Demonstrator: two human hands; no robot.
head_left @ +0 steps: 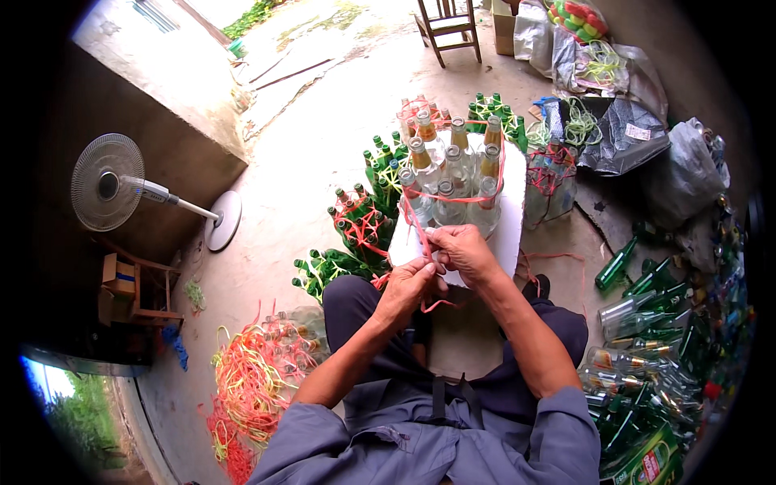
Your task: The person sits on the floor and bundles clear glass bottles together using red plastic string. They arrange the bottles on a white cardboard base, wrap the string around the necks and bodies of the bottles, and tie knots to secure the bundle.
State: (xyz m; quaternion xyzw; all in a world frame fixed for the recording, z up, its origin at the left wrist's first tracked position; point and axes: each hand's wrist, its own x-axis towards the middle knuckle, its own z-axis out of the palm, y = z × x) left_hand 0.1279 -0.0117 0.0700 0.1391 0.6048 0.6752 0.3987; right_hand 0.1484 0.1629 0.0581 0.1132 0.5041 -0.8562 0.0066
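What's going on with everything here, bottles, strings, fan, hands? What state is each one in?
Clear bottles: upright, grouped on the white block, red strap around them.
Red strap: pinched by both hands, loose end hanging.
Left hand: closed on the strap.
Right hand: closed on the strap.
Green bottle bundles: tied, lying on the floor.
Loose bottles: untied, heaped at the right.
Strap pile: loose, tangled.
Fan: tipped over.

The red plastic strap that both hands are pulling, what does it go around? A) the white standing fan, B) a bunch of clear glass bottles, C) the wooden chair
B: the red plastic strap runs from the left hand and right hand up around the bunch of clear glass bottles on the white block.
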